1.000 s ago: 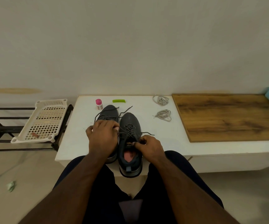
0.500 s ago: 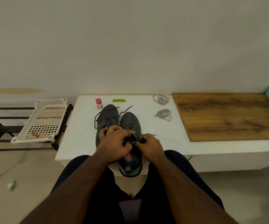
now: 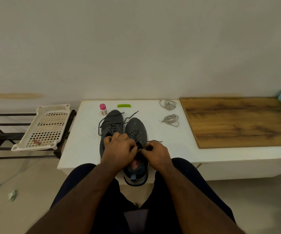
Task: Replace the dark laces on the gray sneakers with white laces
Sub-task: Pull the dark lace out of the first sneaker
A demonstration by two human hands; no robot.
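A low white table (image 3: 85,142) stands against a bare pale wall, the person seated at its near edge. Nearest, both hands meet over the throat of the right-hand gray knit sneaker (image 3: 136,130), whose long axis runs straight away from the person, heel overhanging the table's near edge. The left hand (image 3: 119,148) and the right hand (image 3: 155,152) are both curled, pinching the dark lace (image 3: 137,135) at the top eyelets; neither is nearer. The pull should run back toward the heel. The other gray sneaker (image 3: 112,123) lies alongside, its lace loose. Farther right, well apart, two bundles of white laces (image 3: 170,120) wait beside a wooden board (image 3: 237,120). No readable brand or writing shows.
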